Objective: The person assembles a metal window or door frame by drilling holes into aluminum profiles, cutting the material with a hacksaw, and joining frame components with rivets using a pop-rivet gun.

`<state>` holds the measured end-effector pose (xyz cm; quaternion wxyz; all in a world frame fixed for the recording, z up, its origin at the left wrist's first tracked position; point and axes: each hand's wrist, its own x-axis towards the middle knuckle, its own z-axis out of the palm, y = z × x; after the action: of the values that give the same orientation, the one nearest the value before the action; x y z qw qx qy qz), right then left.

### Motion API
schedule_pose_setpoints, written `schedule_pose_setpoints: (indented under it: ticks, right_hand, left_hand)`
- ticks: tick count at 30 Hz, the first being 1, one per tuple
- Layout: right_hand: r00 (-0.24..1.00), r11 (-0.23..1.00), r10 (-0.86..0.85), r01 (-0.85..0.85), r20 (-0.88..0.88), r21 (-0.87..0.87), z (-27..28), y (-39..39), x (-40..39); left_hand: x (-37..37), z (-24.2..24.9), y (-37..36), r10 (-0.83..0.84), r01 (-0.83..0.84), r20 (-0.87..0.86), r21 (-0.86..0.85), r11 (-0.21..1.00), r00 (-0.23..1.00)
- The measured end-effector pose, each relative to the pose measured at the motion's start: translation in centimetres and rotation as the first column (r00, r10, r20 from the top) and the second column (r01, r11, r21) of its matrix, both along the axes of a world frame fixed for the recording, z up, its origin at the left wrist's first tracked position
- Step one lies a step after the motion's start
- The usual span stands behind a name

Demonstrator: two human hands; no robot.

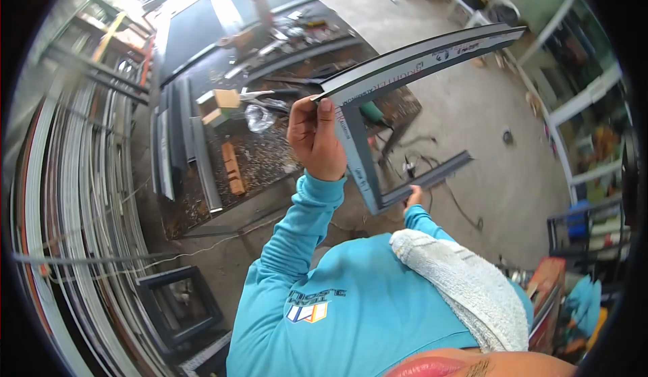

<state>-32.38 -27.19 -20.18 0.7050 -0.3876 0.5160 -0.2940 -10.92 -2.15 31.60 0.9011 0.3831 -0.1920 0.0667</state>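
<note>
A three-sided metal frame point(358, 151), dark with printed protective film on its faces, is held up in front of me. Its long upper bar reaches to the upper right, and its shorter lower bar points right with a free end. My left hand point(317, 137) is closed on the upper left corner, thumb and fingers pinching it. My right hand point(414, 197) grips the lower bar near the bottom corner; part of its fingers is hidden behind the bar.
A cluttered worktable point(270, 154) at the left bears tools, metal bars, a wooden block point(231, 168) and plastic wrap. Long profiles point(67, 208) are racked far left. A dark square frame point(179, 306) stands below. Cables cross the floor. Glass doors point(587, 107) are at right.
</note>
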Motion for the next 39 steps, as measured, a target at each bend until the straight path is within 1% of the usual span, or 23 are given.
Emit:
schedule_pose_setpoints:
  ticks: [1,2,3,4,5,6,7,8,10,11,12,13,14,15,16,18,20,21,23,29,32,35,39]
  right_hand:
    - [0.943,0.983,0.175,-0.150,-0.283,0.110,2.4,2.5,-1.5]
    - [0.780,0.916,0.397,-0.299,-0.484,0.268,4.9,5.3,-3.1]
    - [0.652,0.815,0.579,-0.473,-0.489,0.335,9.5,7.1,-3.6]
    - [0.487,0.672,0.734,-0.622,-0.473,0.402,14.0,8.1,-4.1]
    - [0.472,0.576,0.803,-0.771,-0.365,0.271,16.1,8.4,-5.2]
    - [0.427,0.467,0.866,-0.877,-0.260,0.112,18.2,8.6,-6.2]
    - [0.411,0.397,0.899,-0.911,-0.154,-0.115,23.5,8.6,-6.1]
    - [0.367,0.328,0.928,-0.882,-0.057,-0.340,30.3,8.4,-5.9]
    - [0.454,0.295,0.877,-0.769,-0.159,-0.568,41.9,7.8,-6.7]
    - [0.522,0.194,0.829,-0.609,-0.203,-0.769,44.3,7.1,-6.2]
    - [0.597,0.046,0.769,-0.409,-0.229,-0.911,46.0,6.1,-5.2]
    - [0.657,-0.084,0.679,-0.373,-0.327,-0.924,48.1,5.5,-3.7]
    - [0.667,-0.166,0.637,-0.372,-0.388,-0.913,48.0,5.6,-2.7]
    - [0.678,-0.246,0.589,-0.370,-0.441,-0.896,48.0,5.8,-1.6]
    - [0.647,-0.277,0.601,-0.382,-0.469,-0.882,46.9,5.9,-0.8]
    - [0.488,-0.234,0.720,-0.499,-0.493,-0.835,45.5,6.0,-0.9]
    - [0.227,-0.131,0.894,-0.692,-0.385,-0.710,44.5,6.3,-1.2]
    - [0.206,-0.102,0.924,-0.681,-0.323,-0.725,43.7,6.4,-1.1]
    - [0.228,-0.070,0.919,-0.709,-0.322,-0.702,43.7,7.5,-1.9]
    - [0.268,-0.060,0.890,-0.733,-0.368,-0.677,42.3,9.2,-2.9]
    - [0.282,-0.063,0.868,-0.753,-0.408,-0.655,41.5,9.6,-3.5]
    - [0.311,-0.048,0.843,-0.769,-0.438,-0.637,40.8,9.6,-4.0]
    - [0.331,0.001,0.824,-0.813,-0.461,-0.582,40.4,10.0,-5.1]
  left_hand:
    - [-1.4,-0.4,-0.7,-0.010,0.011,-0.008,0.052,0.999,1.000]
    - [-2.7,-0.7,-1.3,-0.016,0.017,-0.012,0.103,0.995,1.000]
    - [-4.2,-0.7,-1.7,-0.027,0.020,0.048,0.140,0.990,0.998]
    - [-5.2,-1.5,-2.1,-0.055,0.040,0.075,0.192,0.981,0.996]
    - [-6.3,-2.7,-2.2,-0.081,0.056,0.092,0.246,0.968,0.992]
    - [-7.3,-4.0,-2.1,-0.105,0.069,0.106,0.300,0.951,0.989]
    - [-8.1,-5.0,-1.9,-0.135,0.081,0.133,0.347,0.934,0.982]
    - [-9.0,-5.7,-1.6,-0.156,0.068,0.180,0.418,0.906,0.971]
    - [-10.5,-7.0,-0.9,-0.221,0.040,0.265,0.554,0.831,0.939]
    - [-11.4,-7.3,-0.6,-0.240,0.043,0.252,0.601,0.798,0.938]
    - [-11.8,-7.4,-0.5,-0.271,0.026,0.295,0.632,0.775,0.916]
    - [-12.2,-7.3,-0.4,-0.303,0.007,0.337,0.658,0.753,0.891]
    - [-12.8,-7.1,-0.1,-0.338,-0.010,0.373,0.685,0.729,0.864]
    - [-13.4,-6.7,0.3,-0.369,-0.009,0.356,0.730,0.684,0.859]
    - [-13.7,-6.5,0.5,-0.386,-0.012,0.363,0.741,0.672,0.848]
    - [-14.3,-6.4,1.2,-0.417,-0.020,0.375,0.763,0.646,0.828]
    - [-14.6,-6.5,2.2,-0.445,-0.014,0.360,0.790,0.613,0.820]
    - [-14.9,-6.2,2.8,-0.463,-0.007,0.349,0.805,0.594,0.815]
    - [-15.4,-6.2,4.1,-0.482,-0.025,0.357,0.823,0.568,0.800]
    - [-17.8,-7.8,5.8,-0.348,-0.150,0.340,0.868,0.474,0.874]
    - [-19.0,-9.7,6.6,-0.282,-0.038,0.195,0.877,0.480,0.939]
    - [-19.4,-10.7,6.5,-0.264,-0.007,0.162,0.862,0.506,0.951]
    - [-19.5,-11.1,5.9,-0.289,-0.010,0.180,0.863,0.506,0.940]
